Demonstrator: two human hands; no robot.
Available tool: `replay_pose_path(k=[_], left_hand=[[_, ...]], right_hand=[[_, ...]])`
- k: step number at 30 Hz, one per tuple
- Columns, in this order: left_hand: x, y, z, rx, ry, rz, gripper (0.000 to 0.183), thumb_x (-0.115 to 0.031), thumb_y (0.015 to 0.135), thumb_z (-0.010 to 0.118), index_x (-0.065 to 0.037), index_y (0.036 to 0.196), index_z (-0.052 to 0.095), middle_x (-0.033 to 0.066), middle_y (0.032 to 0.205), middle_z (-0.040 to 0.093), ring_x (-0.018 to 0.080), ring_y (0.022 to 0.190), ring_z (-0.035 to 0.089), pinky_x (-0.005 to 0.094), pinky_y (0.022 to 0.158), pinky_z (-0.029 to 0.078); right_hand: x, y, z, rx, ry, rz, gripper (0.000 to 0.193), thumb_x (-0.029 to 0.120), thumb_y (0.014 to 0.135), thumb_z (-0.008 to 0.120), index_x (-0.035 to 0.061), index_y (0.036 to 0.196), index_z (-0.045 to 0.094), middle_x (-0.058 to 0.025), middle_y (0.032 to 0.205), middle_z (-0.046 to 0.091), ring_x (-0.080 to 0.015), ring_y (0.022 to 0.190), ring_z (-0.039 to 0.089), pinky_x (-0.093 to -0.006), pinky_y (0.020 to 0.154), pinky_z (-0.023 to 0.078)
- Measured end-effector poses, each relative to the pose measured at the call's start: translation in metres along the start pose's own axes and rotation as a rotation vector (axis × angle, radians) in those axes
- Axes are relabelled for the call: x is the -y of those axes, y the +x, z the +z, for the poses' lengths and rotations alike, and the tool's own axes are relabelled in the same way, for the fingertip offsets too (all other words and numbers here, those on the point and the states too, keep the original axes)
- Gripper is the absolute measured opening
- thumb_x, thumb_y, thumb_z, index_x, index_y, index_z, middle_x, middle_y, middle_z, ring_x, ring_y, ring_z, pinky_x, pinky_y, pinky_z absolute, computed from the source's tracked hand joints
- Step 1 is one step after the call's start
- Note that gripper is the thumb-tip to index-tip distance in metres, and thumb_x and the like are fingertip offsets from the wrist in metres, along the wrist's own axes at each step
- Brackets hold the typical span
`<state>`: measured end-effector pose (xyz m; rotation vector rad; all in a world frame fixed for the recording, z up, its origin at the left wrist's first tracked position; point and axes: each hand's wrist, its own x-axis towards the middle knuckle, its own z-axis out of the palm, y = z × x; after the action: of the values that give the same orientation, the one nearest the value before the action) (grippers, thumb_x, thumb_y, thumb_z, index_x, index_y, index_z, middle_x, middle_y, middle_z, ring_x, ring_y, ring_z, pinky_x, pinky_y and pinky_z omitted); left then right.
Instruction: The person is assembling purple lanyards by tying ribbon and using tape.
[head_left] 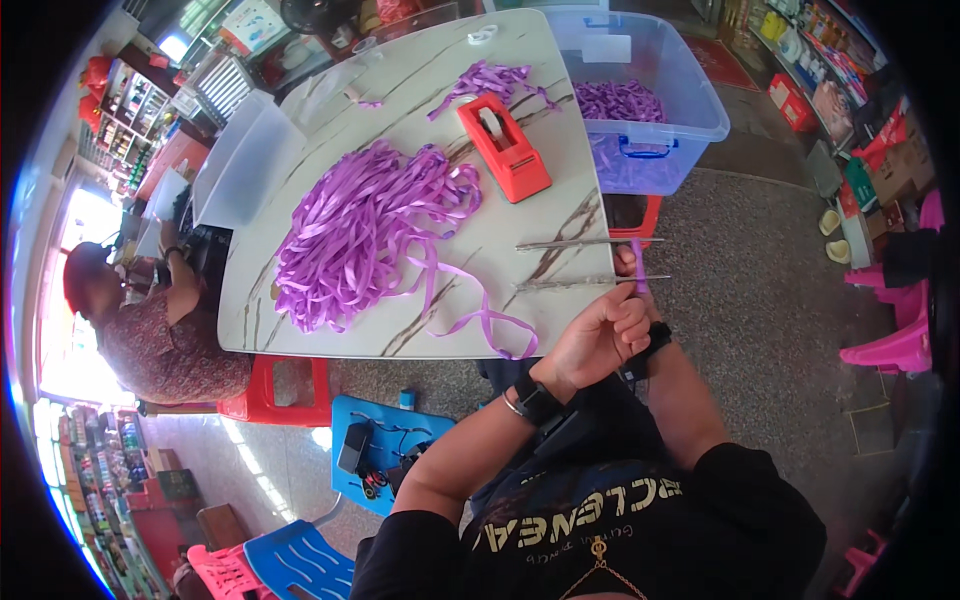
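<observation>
- The table's (550, 225) marbled top shows between the big ribbon heap (370, 235) and my two rods (565, 244); a loose strand runs from the heap to the near edge.
- Along the right edge, the red tape dispenser (505, 150) sits farther up, with a small ribbon pile (492, 82) beyond it.
- Just past that edge stands a clear bin (700, 120) with purple pieces inside; speckled floor (755, 260) lies to my right.
- The rods lie roughly parallel near the table's near right corner, their tips sticking out over the right edge.
- A purple ribbon strip (640, 262) spans both rods near those tips, right at my hands.
- My left hand (607, 330) is below the rods, fingers curled toward the palm, the forearm slanting in from lower left.
- My right hand (625, 260) reaches up behind it, fingertips showing beside the rods.
- The left hand hides much of the right, so I can't tell whether either one pinches the strip.
</observation>
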<state>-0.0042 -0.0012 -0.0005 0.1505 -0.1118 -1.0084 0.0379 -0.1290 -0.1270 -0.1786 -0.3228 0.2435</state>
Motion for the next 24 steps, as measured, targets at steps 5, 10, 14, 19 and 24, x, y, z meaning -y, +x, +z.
replay_pose_path(k=[5, 10, 14, 19, 24], left_hand=[[-0.001, 0.0, 0.003, -0.037, 0.026, 0.001, 0.008, -0.008, 0.08, 0.044, -0.012, 0.084, 0.038, -0.0028, 0.064, 0.033, 0.0088, 0.061, 0.036, 0.0242, 0.063, 0.034], [-0.002, -0.001, 0.0, -0.024, 0.008, 0.021, 0.007, -0.008, 0.08, 0.043, -0.012, 0.083, 0.038, -0.0028, 0.064, 0.032, 0.0088, 0.061, 0.036, 0.0241, 0.065, 0.035], [-0.003, -0.006, -0.002, -0.038, 0.138, -0.053, 0.007, -0.014, 0.086, 0.044, -0.01, 0.091, 0.043, -0.0019, 0.071, 0.042, 0.0101, 0.064, 0.042, 0.025, 0.063, 0.038], [-0.01, -0.052, 0.056, -0.092, 1.347, 0.123, 0.036, -0.011, 0.082, 0.058, -0.004, 0.116, 0.05, 0.007, 0.085, 0.052, 0.0193, 0.076, 0.054, 0.0322, 0.07, 0.044], [-0.053, -0.113, 0.039, -0.446, 2.396, 0.615, 0.055, -0.015, 0.06, 0.074, -0.007, 0.111, 0.054, 0.011, 0.09, 0.051, 0.0292, 0.084, 0.051, 0.0351, 0.072, 0.044]], right_hand=[[0.034, -0.002, 0.045, -0.352, -0.576, 0.211, 0.022, 0.029, 0.089, 0.05, 0.0083, 0.097, 0.053, 0.0026, 0.082, 0.053, -0.0107, 0.077, 0.051, -0.0276, 0.069, 0.043], [0.056, 0.004, 0.113, -0.49, -0.599, 0.324, 0.026, 0.029, 0.09, 0.047, 0.0056, 0.1, 0.053, 0.0006, 0.081, 0.055, -0.014, 0.079, 0.053, -0.03, 0.073, 0.044], [0.064, 0.012, 0.096, -0.534, -0.482, 0.47, 0.026, 0.031, 0.092, 0.042, 0.0081, 0.094, 0.054, 0.0022, 0.072, 0.053, -0.0138, 0.075, 0.053, -0.0316, 0.073, 0.044], [0.076, 0.009, 0.099, -0.441, -0.516, 0.54, 0.022, 0.029, 0.092, 0.043, 0.0107, 0.086, 0.052, 0.0052, 0.064, 0.046, -0.0112, 0.066, 0.047, -0.0306, 0.069, 0.043], [0.127, -0.018, 0.09, -0.507, -0.556, 0.479, 0.02, 0.03, 0.091, 0.046, 0.012, 0.083, 0.05, 0.0047, 0.064, 0.046, -0.0102, 0.062, 0.046, -0.0297, 0.068, 0.043]])
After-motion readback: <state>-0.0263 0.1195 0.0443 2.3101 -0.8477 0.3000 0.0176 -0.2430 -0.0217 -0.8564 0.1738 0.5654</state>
